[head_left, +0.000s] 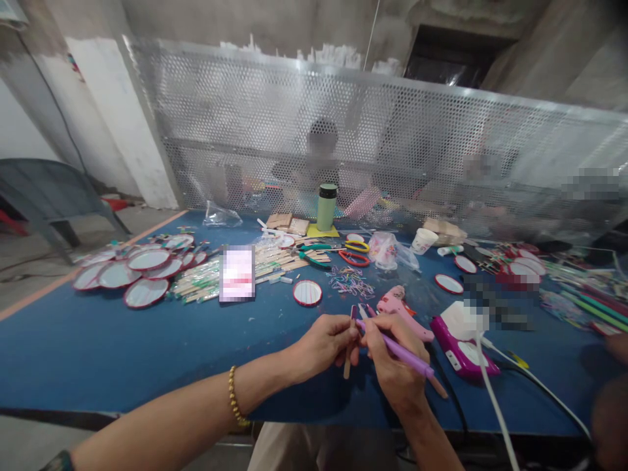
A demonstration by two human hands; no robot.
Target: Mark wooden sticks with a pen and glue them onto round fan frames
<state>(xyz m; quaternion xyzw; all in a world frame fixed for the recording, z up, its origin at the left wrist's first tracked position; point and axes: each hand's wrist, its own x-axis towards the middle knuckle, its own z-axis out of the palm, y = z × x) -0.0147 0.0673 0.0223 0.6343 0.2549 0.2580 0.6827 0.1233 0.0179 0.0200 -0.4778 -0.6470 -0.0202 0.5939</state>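
My left hand (326,343) pinches a flat wooden stick (347,366) with a dark, reddish upper end. It stands nearly upright between thumb and fingers. My right hand (400,356) grips a purple pen-like tube (405,356) in a writing hold, its front end close to the stick. Below the tube's rear end, the tip of another brown stick (437,387) shows; its other end is hidden by my hand. Just beyond my hands lies a pink glue gun (397,304). A round red-rimmed disc (307,292) rests on the blue table (196,347).
Left are piled red-rimmed discs (147,291), wrapped sticks (199,281) and a phone-like slab (237,273). Pliers (314,248), coloured strips (350,281), a green flask (326,208) and a paper cup (424,241) stand farther back. A purple power strip (454,356) with cables sits right.
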